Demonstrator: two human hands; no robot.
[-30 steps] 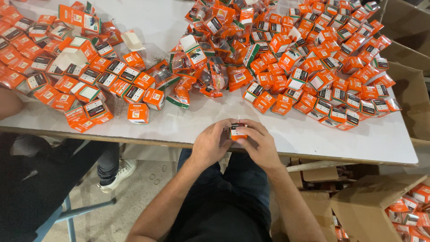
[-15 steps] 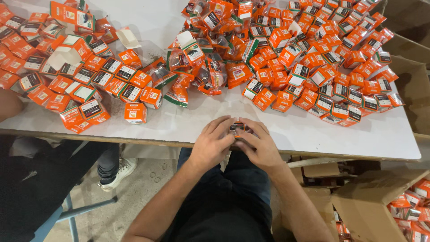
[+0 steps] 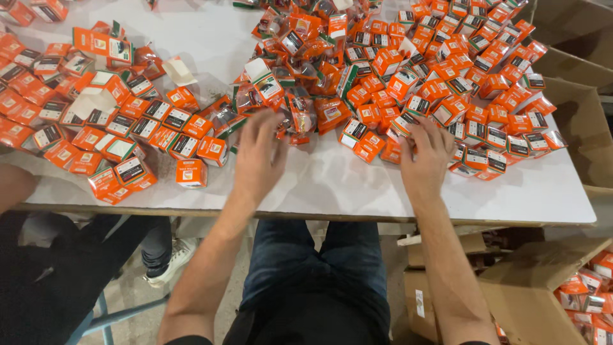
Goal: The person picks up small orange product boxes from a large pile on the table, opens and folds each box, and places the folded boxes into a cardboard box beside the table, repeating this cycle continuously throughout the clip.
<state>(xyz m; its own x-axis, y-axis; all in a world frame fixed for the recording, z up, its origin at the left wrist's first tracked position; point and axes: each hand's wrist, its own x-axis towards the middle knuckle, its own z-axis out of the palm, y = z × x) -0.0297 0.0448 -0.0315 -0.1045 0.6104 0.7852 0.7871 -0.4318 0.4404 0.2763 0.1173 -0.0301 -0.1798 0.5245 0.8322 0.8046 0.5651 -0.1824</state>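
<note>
My left hand (image 3: 258,153) stretches forward over the white table (image 3: 345,185), blurred, fingers extended, its tips at a heap of clear-wrapped orange packets (image 3: 297,115). My right hand (image 3: 424,153) lies flat with fingers spread, touching small orange boxes (image 3: 367,144) at the near edge of a large pile (image 3: 447,70). Neither hand holds anything that I can see. Another spread of orange boxes with black-and-white labels (image 3: 121,134) covers the table's left side. One orange box (image 3: 190,172) stands alone near the front edge.
Another person's arm (image 3: 13,185) and dark-clothed legs (image 3: 70,268) are at the left. Open cardboard cartons (image 3: 575,121) stand to the right of the table. A carton (image 3: 543,300) at the lower right holds more orange boxes. A flattened white box flap (image 3: 179,70) lies among the left boxes.
Both hands were together at the table's front edge, working on one small orange box. They have since parted and reached forward onto the table; that box is no longer in them.
</note>
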